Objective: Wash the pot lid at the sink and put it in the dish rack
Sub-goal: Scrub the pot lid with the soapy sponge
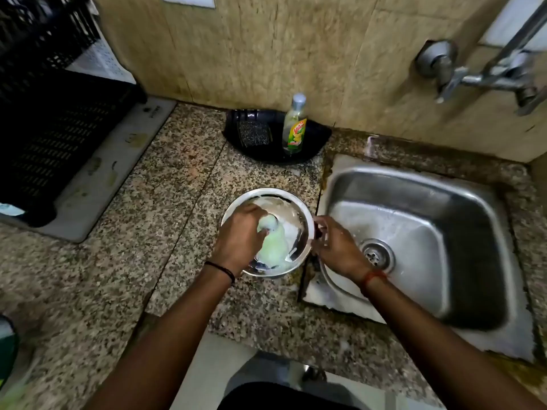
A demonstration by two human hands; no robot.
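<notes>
A round steel pot lid (pixel 291 211) lies on the granite counter just left of the sink (pixel 420 232), with white suds inside it. My left hand (pixel 241 236) is shut on a soapy green sponge (pixel 272 245) and presses it onto the lid's inner face. My right hand (pixel 334 247) pinches the lid's right rim, over the sink's left edge. The black dish rack (pixel 44 137) stands on a white mat at the far left.
A black tray (pixel 319 137) at the back wall holds a dish soap bottle (pixel 294 125) and a dark scrub pad (pixel 254 133). The wall tap (pixel 479 78) sticks out above the sink at upper right. Speckled counter (pixel 118 276) lies between lid and rack.
</notes>
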